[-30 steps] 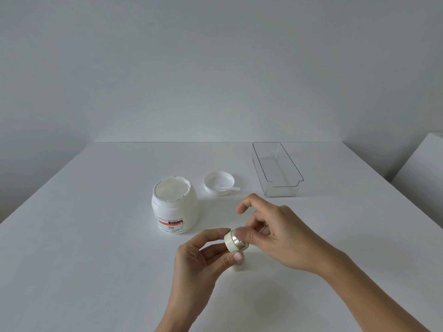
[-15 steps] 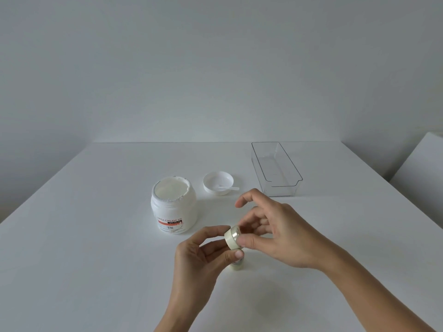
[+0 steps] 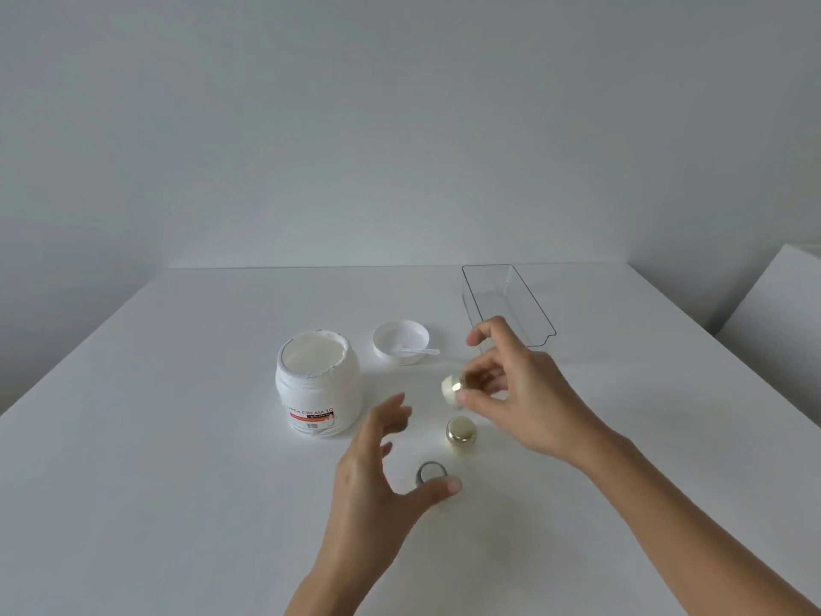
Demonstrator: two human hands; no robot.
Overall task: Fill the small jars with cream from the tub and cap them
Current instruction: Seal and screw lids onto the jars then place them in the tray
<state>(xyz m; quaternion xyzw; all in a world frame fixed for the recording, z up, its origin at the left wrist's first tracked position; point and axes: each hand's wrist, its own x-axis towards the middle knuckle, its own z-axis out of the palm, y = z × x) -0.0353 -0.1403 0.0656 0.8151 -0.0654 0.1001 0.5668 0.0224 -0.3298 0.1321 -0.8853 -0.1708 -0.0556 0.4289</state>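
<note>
Gold-trimmed small jar (image 3: 453, 386) now pinched in right hand (image 3: 520, 393) alone, lifted over desk (image 3: 155, 437). Half sec ago both hands held it; left hand (image 3: 377, 464) has let go, fingers spread, empty, above dark ring (image 3: 431, 473), maybe cap. Second jar (image 3: 462, 431) capped, beside open tub (image 3: 317, 384). We judge: jar open, needs filling; spoon (image 3: 417, 350) in tub lid (image 3: 401, 342).

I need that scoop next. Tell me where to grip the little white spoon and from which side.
Pinch the handle end of the white spoon from the right. It juts past the rim of the upturned tub lid, while the bowl lies inside the lid.
</note>
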